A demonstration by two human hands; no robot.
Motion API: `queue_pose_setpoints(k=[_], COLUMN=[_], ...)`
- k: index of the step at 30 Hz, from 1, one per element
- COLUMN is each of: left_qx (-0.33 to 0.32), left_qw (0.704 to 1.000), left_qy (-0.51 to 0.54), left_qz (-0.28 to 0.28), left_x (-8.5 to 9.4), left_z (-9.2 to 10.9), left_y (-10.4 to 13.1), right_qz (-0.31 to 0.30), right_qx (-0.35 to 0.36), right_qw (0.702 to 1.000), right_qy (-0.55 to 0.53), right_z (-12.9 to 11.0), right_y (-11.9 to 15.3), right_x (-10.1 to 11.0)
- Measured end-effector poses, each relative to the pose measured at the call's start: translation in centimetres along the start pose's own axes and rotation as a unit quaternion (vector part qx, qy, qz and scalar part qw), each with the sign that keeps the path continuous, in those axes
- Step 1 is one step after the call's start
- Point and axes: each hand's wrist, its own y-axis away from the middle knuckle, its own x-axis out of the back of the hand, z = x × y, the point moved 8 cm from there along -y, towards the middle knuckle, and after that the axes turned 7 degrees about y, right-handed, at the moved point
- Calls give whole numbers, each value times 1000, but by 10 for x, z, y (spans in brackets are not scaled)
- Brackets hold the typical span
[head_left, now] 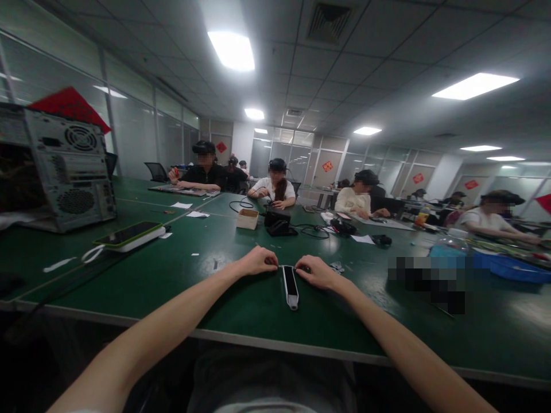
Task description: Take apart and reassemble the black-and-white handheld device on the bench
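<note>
A slim white handheld device with a long dark screen [291, 282], like a scanning pen, lies on the green table in front of me, its narrow tip pointing towards me. At its far end a thin pale cord [282, 265] stretches between my two hands. My left hand [258, 261] is closed, pinching the cord just left of the device. On the other side, my right hand [317, 272] has curled fingers closed at the cord's right end, close beside the device. The exact grip of the fingertips is too small to make out.
An opened computer case [69, 166] stands at the left, near a phone-like device in a green frame [129, 234]. Ahead are a small cardboard box [247, 218] and a black stand [278, 221]. A blue tray [516, 267] sits right. Several people work at tables beyond.
</note>
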Motion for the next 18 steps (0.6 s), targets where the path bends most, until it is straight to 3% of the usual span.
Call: queue_pose_setpoints(k=[12, 18], left_qx=[17, 16], left_qw=[1000, 1000], left_qy=[24, 3], left_qz=[11, 8], left_x=[-2, 1], left_z=[-2, 3], left_y=[0, 1], right_qz=[-3, 13], right_qx=[-4, 0], right_qw=[1000, 1000], right_qy=[-3, 11], right_z=[2, 5], right_y=[-1, 1], right_x=[-1, 11])
